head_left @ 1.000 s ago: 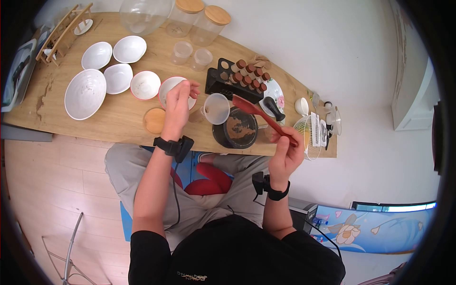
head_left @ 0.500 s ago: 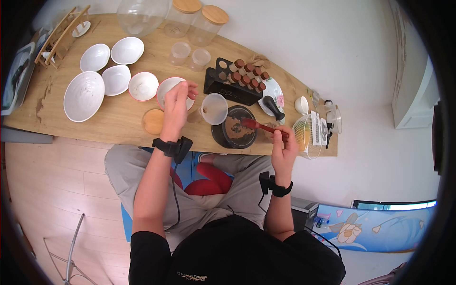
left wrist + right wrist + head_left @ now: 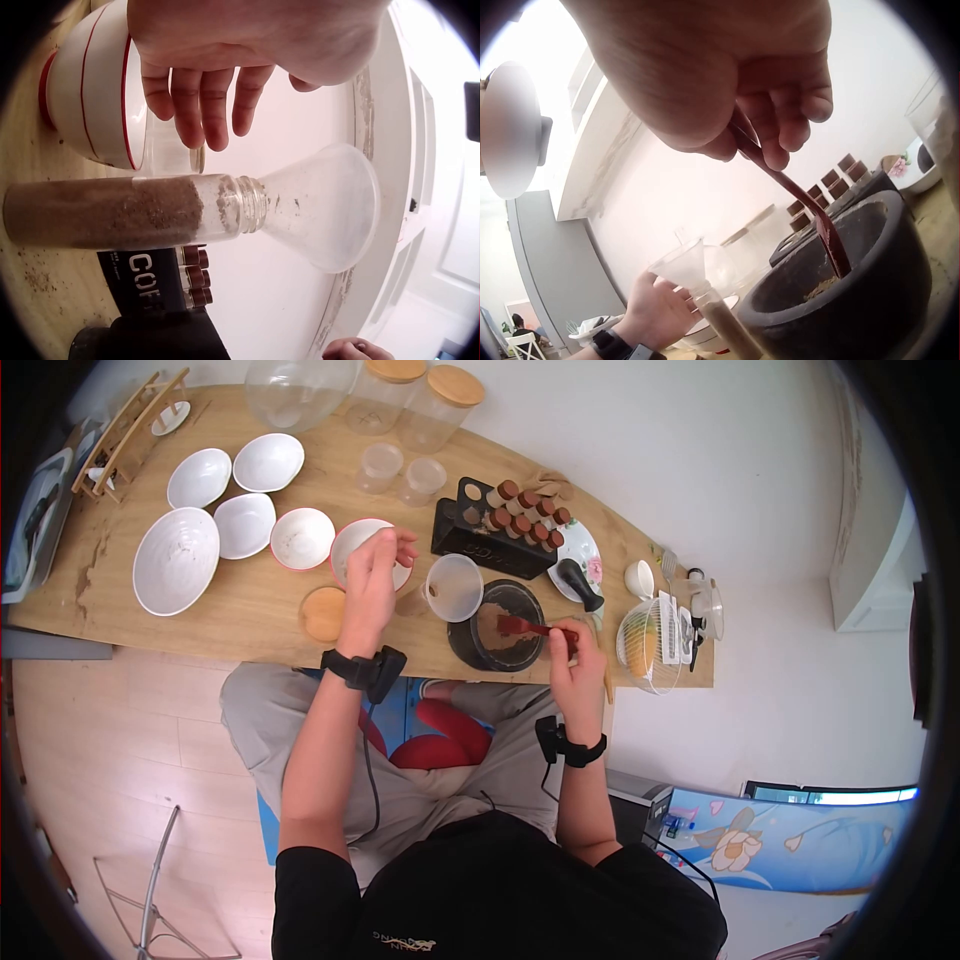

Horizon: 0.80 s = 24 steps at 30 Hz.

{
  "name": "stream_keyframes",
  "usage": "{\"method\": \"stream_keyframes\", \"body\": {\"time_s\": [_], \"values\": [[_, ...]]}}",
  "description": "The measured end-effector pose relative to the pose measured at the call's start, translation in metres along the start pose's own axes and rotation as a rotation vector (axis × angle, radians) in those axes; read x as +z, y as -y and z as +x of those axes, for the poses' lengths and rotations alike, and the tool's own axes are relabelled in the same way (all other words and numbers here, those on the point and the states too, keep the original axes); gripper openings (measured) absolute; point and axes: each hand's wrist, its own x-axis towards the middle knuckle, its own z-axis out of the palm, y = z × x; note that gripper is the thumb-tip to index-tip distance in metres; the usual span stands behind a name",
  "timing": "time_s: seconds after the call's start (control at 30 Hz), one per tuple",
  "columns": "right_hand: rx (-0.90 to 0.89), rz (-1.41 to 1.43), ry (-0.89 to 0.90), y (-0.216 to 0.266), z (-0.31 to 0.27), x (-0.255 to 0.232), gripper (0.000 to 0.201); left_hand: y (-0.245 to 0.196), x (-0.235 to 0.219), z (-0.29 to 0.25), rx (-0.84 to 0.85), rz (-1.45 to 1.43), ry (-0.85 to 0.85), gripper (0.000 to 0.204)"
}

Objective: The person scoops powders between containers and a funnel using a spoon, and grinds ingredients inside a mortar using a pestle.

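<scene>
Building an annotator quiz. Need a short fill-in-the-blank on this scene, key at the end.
1. The right hand holds the red spatula, whose head is ____ the dark mortar.
2. The left hand, its fingers apart from the clear bottle, holds ____.
3. Set in the mouth of the clear bottle is a translucent, cone-shaped ____.
4. The white bowl nearest the left hand has a rim edged in ____.

Missing words: inside; nothing; funnel; red.

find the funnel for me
In the left wrist view, the funnel sits at the mouth of the bottle; in the head view, it's just left of the mortar.
</scene>
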Motion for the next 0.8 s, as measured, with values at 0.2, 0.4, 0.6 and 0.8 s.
{"method": "stream_keyframes", "body": {"time_s": [0.2,0.4,0.6,0.8], "values": [[0.094,0.011,-0.034,-0.03,0.002,-0.015,0.015,0.001,0.0,0.0,0.008,0.019,0.005,0.045],[0.316,0.448,0.0,-0.06,-0.013,-0.005,0.015,-0.001,0.001,0.0,0.013,-0.001,-0.006,0.046],[0.561,0.849,-0.172,-0.068,-0.045,0.016,0.018,-0.003,0.003,0.0,0.004,-0.029,-0.015,0.047],[0.604,1.023,-0.182,-0.072,-0.046,0.024,0.021,-0.002,0.002,0.0,0.01,-0.033,-0.01,0.046]]}}
